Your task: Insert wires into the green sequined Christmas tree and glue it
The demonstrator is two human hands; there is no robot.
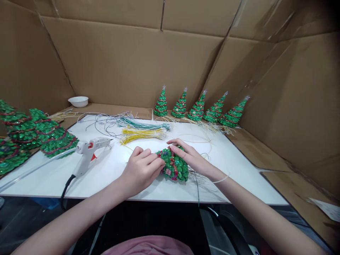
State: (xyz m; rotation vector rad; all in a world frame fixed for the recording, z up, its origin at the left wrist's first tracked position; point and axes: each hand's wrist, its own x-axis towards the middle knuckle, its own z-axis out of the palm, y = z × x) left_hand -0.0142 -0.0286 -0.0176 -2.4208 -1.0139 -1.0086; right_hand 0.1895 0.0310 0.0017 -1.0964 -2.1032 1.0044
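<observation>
A small green Christmas tree (177,166) with red garland and a pink gift-shaped trim lies on its side between my hands, its narrow end pointing left. My left hand (145,167) is closed at that narrow end, fingers curled; the tip is hidden behind them. From the right, my right hand (190,156) grips the top of the tree, its thumb and fingers lying over the green surface. Thin wires (197,182) trail from the tree's wide end beneath my right wrist.
A glue gun (89,154) with a clear glue stick and black cord rests at left. Larger green trees (54,136) stand beyond it. Yellow wires (142,134) and green wires (145,124) lie ahead. Several finished trees (196,106) line the back. A white bowl (79,102) sits far left.
</observation>
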